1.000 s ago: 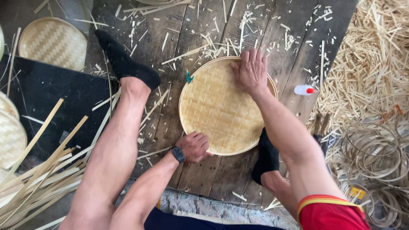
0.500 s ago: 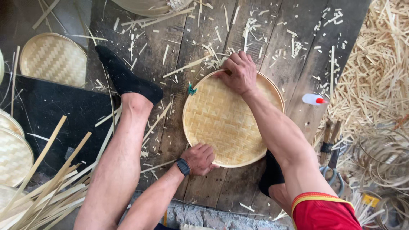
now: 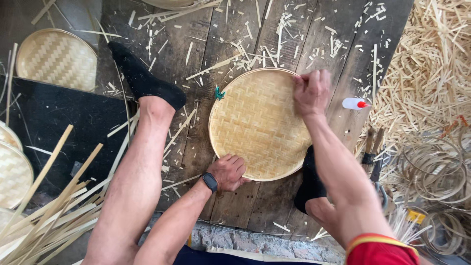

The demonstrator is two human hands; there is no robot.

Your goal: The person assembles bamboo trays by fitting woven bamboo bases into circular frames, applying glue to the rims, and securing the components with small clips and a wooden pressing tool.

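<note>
A round woven bamboo tray (image 3: 257, 122) lies flat on dark wooden planks (image 3: 196, 59) between my legs. My left hand (image 3: 228, 172), with a black watch on the wrist, grips the tray's near rim. My right hand (image 3: 312, 91) is closed on the far right rim, fingers pinching the edge. A small green clip (image 3: 219, 92) sits on the tray's left rim. Both feet wear black socks; the left foot (image 3: 142, 76) stretches out beside the tray.
A small white bottle with a red cap (image 3: 355, 103) lies right of the tray. A finished woven tray (image 3: 56, 59) sits at upper left, more at the left edge. Bamboo strips (image 3: 44, 201) lie lower left, shavings (image 3: 427, 64) and coiled hoops (image 3: 436, 169) on the right.
My right hand has slid clockwise along the far rim, from the top toward the right side. My left hand has stayed on the near rim.
</note>
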